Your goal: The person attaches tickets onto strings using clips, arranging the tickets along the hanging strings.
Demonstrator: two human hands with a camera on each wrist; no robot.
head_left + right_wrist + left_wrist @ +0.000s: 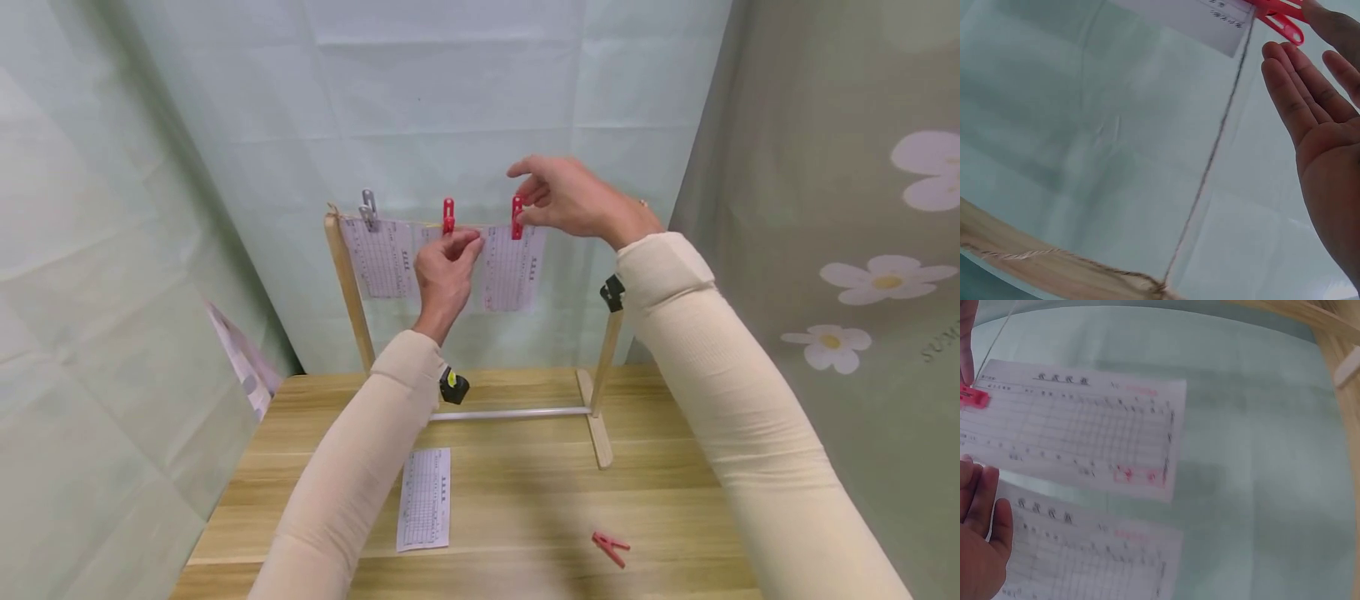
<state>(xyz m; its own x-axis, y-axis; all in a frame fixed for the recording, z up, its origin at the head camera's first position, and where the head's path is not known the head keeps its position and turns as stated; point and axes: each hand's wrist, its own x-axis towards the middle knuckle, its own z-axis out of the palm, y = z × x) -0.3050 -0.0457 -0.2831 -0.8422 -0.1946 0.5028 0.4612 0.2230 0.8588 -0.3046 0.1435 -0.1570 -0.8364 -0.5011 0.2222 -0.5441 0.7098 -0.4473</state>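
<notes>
My left hand (447,271) seems to pinch the upper left corner of a printed paper slip (510,279) that hangs from a string (1210,156); the thumb's contact is hidden. A red clothespin (517,227) fastens this slip to the string. Beside that clothespin is my right hand (566,196). Its thumb touches the clothespin, while the other fingers (1294,94) are spread away from it. Left of there, another red clothespin (448,215) holds a second slip (1085,562), partly covered by my left hand. At the far left a grey clothespin (367,210) holds a third slip (381,262).
The string runs between two wooden posts (348,292), joined low down by a white rod (517,412). On the wooden table (517,500) lie a loose paper slip (424,500) and a red clothespin (611,547). Pale cloth (465,100) hangs behind.
</notes>
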